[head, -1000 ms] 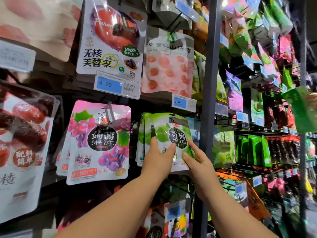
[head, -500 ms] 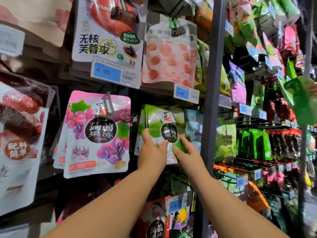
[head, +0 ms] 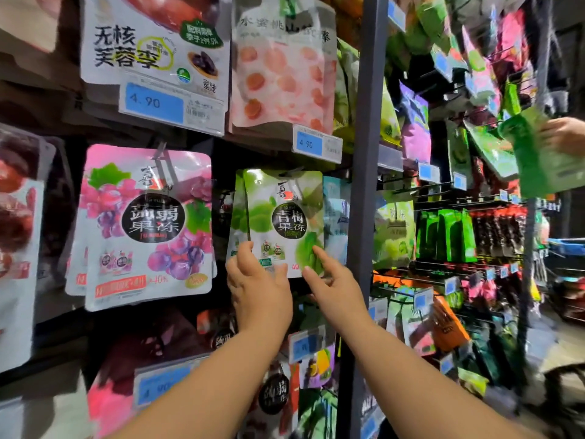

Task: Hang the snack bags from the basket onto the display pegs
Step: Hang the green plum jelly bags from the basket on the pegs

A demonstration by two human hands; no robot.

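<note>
Left hand (head: 259, 280): one finger lay on the green bag's (head: 285, 213) lower left corner, the rest curled; pinch or touch, I could not tell. Bag hung upright before its stack (head: 238, 213); peg too blurred to read. Right hand (head: 332, 288) open, forefinger touching the lower right corner. Judgement: seat it fully back, level, before release.

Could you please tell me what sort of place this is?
Most likely a shop's snack aisle: snack bags like the green jelly bag hang from pegs, a blue price tag reading 4.90 hangs in front of them, and a grey rack post separates the sections.
</note>
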